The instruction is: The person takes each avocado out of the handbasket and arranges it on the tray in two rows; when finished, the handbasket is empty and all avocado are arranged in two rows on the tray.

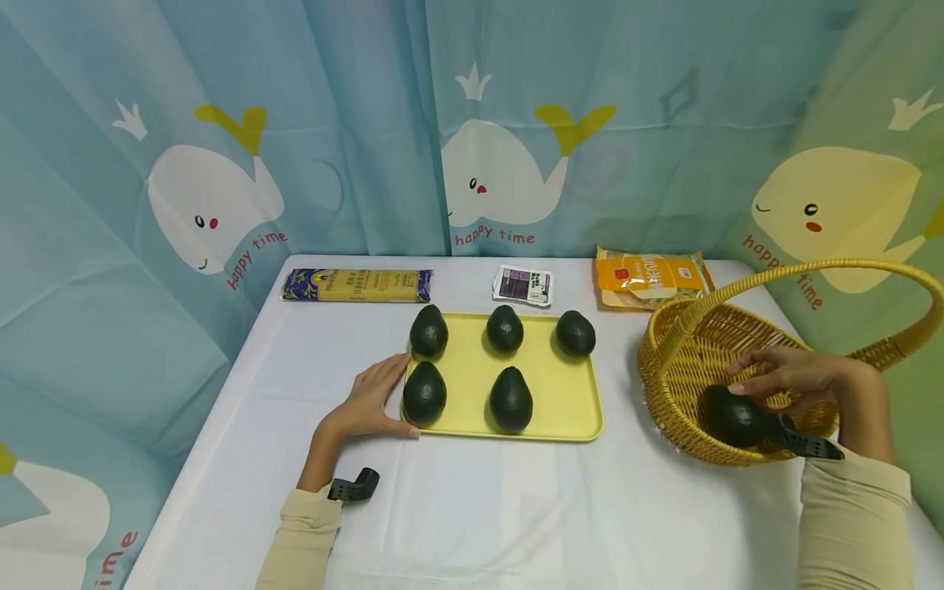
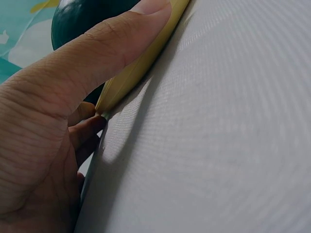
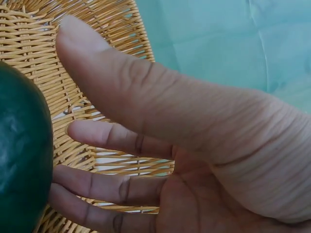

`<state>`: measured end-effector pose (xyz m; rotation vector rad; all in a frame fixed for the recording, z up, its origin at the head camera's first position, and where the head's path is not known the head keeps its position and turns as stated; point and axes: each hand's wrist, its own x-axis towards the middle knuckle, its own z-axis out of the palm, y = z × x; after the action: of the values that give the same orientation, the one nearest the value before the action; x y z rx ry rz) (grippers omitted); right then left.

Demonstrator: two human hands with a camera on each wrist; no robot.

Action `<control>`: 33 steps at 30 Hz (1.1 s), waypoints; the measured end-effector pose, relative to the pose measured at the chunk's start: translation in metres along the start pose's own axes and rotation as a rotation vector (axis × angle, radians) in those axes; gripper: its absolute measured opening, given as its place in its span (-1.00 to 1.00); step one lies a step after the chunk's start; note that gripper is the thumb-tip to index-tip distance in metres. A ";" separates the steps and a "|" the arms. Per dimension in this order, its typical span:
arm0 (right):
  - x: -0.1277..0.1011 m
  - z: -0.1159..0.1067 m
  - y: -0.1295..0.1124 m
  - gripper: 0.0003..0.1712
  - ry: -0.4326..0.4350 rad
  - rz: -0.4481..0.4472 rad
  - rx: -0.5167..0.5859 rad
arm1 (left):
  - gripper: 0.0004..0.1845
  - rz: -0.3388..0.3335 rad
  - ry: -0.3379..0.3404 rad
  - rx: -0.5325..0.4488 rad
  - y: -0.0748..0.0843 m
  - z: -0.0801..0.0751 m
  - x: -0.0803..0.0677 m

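Note:
In the head view, my left hand (image 1: 376,401) grips the front left corner of a yellow tray (image 1: 553,410), thumb along the front rim and fingers at the left side. Several dark green avocados lie on the tray; the closest to this hand is the front left avocado (image 1: 424,393). To the right, my right hand (image 1: 792,377) reaches into a wicker basket (image 1: 664,410) beside a dark avocado (image 1: 732,415). The right wrist view shows the thumb apart from that avocado (image 3: 22,150), with lower fingertips right at its side.
Along the back of the table (image 1: 472,508) lie a long yellow and blue packet (image 1: 357,285), a small white and purple packet (image 1: 524,285) and an orange bag (image 1: 649,279). The basket's tall handle (image 1: 826,264) arches above the right hand. A blue whale-print curtain (image 1: 383,123) hangs behind.

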<state>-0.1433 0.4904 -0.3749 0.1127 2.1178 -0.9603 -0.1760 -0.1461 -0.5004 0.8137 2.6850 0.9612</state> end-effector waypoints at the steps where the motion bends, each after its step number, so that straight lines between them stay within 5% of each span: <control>1: 0.000 0.000 0.000 -0.32 -0.006 0.003 0.000 | 0.38 0.000 0.000 0.000 0.000 0.000 0.000; 15: 0.003 0.006 -0.001 -0.39 0.000 0.045 -0.025 | 0.39 -0.011 0.005 0.002 -0.002 0.002 0.001; 21: 0.007 0.010 0.000 -0.31 -0.017 0.096 0.043 | 0.38 -0.005 0.003 0.002 -0.002 0.001 0.002; 33: 0.010 0.016 -0.003 -0.09 -0.012 0.097 -0.030 | 0.37 -0.009 0.005 0.012 -0.001 0.000 0.001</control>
<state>-0.1411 0.4755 -0.3860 0.1920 2.0953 -0.8694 -0.1773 -0.1460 -0.5012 0.8015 2.6992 0.9476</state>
